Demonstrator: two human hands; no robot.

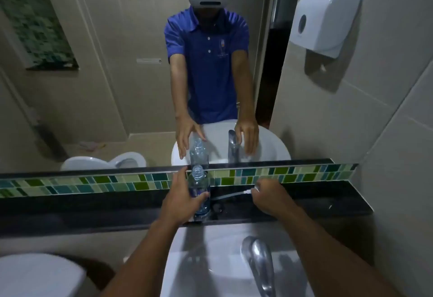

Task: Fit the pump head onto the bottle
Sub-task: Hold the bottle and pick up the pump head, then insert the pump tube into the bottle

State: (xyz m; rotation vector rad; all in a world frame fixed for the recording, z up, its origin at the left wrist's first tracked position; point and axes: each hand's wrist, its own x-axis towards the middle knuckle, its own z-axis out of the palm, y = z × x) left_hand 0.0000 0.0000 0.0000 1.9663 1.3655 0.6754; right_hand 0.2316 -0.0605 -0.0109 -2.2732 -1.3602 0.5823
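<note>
Right now the left hand (181, 199) grips the bottle (199, 190) upright on the ledge (93, 210) while the right hand (269, 196) pinches the pump head (254, 189), whose tube must be steered into the neck

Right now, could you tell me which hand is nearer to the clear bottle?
Left: the left hand wraps the clear bottle; the right hand is off to its right, holding the pump tube.
</note>
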